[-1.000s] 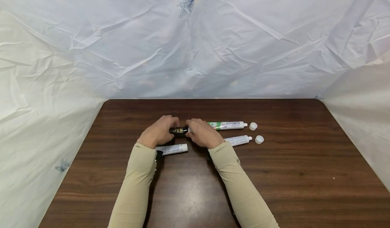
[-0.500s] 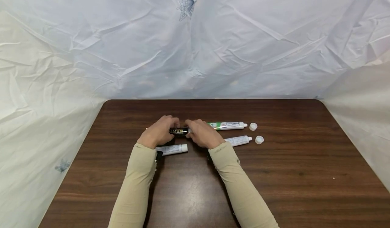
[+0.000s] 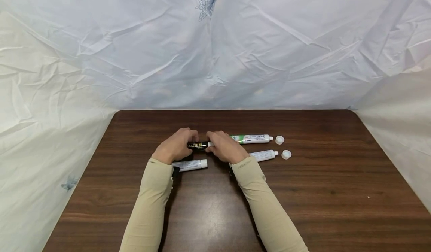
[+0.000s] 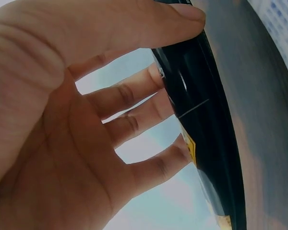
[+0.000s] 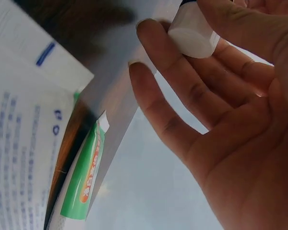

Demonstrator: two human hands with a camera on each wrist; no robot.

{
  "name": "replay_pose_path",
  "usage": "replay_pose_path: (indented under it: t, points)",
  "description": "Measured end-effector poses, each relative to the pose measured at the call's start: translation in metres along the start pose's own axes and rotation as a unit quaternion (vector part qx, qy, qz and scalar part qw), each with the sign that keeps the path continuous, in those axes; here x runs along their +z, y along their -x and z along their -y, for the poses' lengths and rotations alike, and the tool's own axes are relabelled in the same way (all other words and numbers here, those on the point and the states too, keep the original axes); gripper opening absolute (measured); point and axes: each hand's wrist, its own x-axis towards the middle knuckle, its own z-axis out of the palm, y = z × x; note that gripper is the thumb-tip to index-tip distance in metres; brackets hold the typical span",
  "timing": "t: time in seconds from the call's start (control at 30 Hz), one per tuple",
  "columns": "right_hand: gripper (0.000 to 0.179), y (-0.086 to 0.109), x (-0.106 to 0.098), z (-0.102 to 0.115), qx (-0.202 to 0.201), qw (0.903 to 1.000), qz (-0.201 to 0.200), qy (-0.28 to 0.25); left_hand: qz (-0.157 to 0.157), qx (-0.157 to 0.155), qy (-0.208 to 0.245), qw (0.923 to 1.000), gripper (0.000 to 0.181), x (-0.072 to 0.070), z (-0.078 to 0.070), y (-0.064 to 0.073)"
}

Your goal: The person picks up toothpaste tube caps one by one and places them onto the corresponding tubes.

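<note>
A black toothpaste tube (image 3: 198, 146) with gold lettering lies sideways between the hands, over the table. My left hand (image 3: 175, 144) grips its body, thumb on the near side and fingers on the far side, as the left wrist view shows. At the tube's right end, my right hand (image 3: 223, 146) pinches the white cap (image 5: 197, 36) between thumb and fingers. The ring and little fingers stay off the cap. Below the left hand lies a capped white toothpaste tube (image 3: 190, 164), partly hidden by the wrist.
To the right lie an uncapped green-and-white toothpaste tube (image 3: 256, 138) and an uncapped white tube (image 3: 264, 155), both partly behind the right hand and wrist. Two loose white caps (image 3: 280, 139) stand beyond their nozzles. A pale cloth (image 3: 215, 68) hangs behind the brown table (image 3: 330, 192).
My right hand's fingers shift slightly left, then back right around the cap. The left hand and the black toothpaste tube stay in place, as do the other tubes and loose caps.
</note>
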Motion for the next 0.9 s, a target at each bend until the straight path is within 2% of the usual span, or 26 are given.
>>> replay_pose_path:
  t: [0.17, 0.57, 0.73, 0.9]
  points:
    - [0.018, -0.0010, 0.0006, 0.0000, -0.016, 0.9990, -0.015, 0.040, -0.002, 0.000, 0.000, 1.0000, 0.027, 0.0004, 0.0015, 0.0001]
    - [0.019, -0.0014, -0.0003, 0.0000, -0.001, 0.9988, 0.019, -0.044, 0.005, -0.005, 0.003, 1.0000, 0.027, -0.0003, 0.0017, 0.0003]
    - [0.016, -0.0001, -0.0015, 0.0003, 0.010, 0.9982, 0.022, -0.055, 0.006, -0.005, 0.001, 1.0000, 0.028, -0.0008, 0.0003, -0.0005]
    - [0.018, -0.0003, -0.0013, -0.0003, 0.009, 0.9989, 0.020, -0.043, 0.007, -0.004, 0.002, 1.0000, 0.027, -0.0013, 0.0000, -0.0011]
